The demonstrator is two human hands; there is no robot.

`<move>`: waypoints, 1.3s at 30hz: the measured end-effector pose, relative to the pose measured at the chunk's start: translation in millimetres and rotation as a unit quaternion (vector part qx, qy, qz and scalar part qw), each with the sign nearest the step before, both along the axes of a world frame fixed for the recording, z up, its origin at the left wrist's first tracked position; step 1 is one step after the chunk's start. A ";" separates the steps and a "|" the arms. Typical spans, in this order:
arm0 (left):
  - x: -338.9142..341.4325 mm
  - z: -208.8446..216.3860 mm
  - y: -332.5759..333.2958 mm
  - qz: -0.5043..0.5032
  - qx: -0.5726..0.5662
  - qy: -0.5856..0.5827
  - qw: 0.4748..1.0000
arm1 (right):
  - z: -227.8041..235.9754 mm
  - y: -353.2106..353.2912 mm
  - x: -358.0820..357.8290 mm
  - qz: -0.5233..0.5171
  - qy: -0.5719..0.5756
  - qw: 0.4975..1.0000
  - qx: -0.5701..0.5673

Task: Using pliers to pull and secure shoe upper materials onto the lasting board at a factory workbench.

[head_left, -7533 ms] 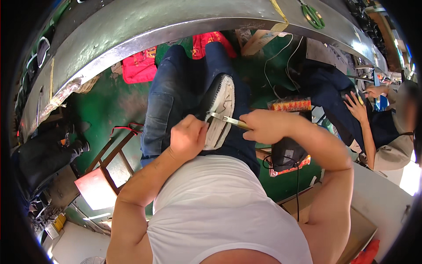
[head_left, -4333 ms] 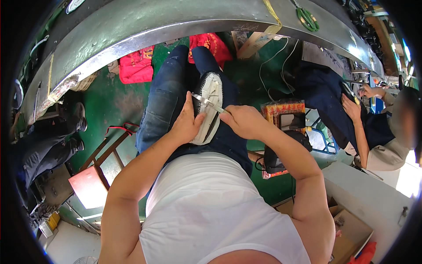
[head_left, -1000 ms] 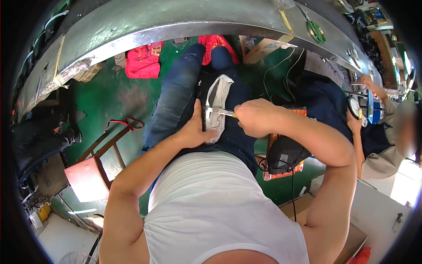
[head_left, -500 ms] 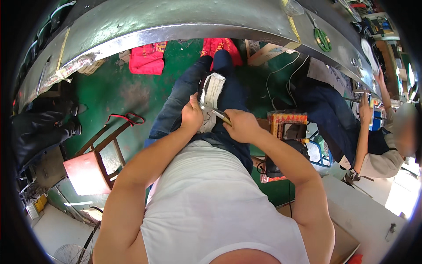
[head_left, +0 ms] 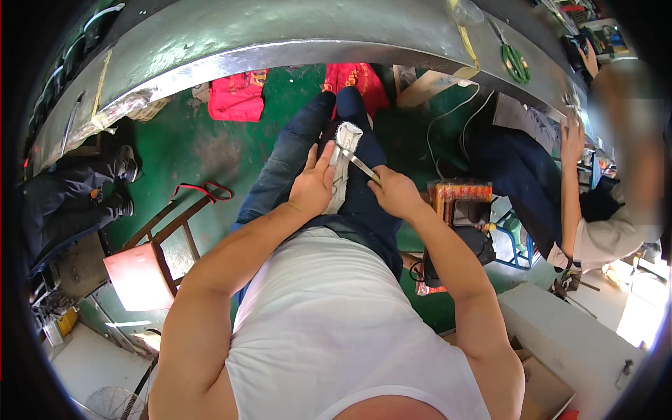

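A shoe upper, its pale underside up and a frayed whitish edge around it, lies lengthwise between my thighs. My left hand holds its left side, two fingers reaching up along it toward the far end. In my closed right hand is a slim metal hand tool with a tan handle. The tool slants up and left across the shoe upper, its far end close to my left fingertips. Exactly what the tool's working end touches is too small to tell.
A metal-edged workbench curves across the front, with green-handled scissors at its right. A wooden stool stands at left. Another person's hand works at right, near a black bag. Red cloths lie on the floor.
My left fingers have moved up the shoe upper and stretched out. The right hand has shifted slightly right with the tool, which shows more of its shaft. The person at right has leaned forward.
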State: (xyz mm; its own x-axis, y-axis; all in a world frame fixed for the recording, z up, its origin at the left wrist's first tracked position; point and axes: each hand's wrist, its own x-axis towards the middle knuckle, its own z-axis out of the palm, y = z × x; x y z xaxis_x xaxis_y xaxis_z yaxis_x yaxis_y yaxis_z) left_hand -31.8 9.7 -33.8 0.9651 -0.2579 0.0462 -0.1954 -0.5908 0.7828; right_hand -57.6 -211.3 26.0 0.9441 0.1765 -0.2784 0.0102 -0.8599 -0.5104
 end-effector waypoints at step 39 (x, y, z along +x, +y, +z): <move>7.7 8.7 28.4 -0.006 -0.101 0.291 0.951 | 24.8 29.7 39.1 0.041 0.049 0.989 0.133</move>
State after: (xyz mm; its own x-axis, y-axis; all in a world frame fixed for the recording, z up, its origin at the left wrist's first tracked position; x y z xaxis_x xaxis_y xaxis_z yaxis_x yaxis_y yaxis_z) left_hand -24.2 38.1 -25.1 0.8390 -0.3119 -0.4459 0.3007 -0.4171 0.8577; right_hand -18.5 -181.6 50.8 0.8941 0.3304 -0.3023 0.0129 -0.6938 -0.7200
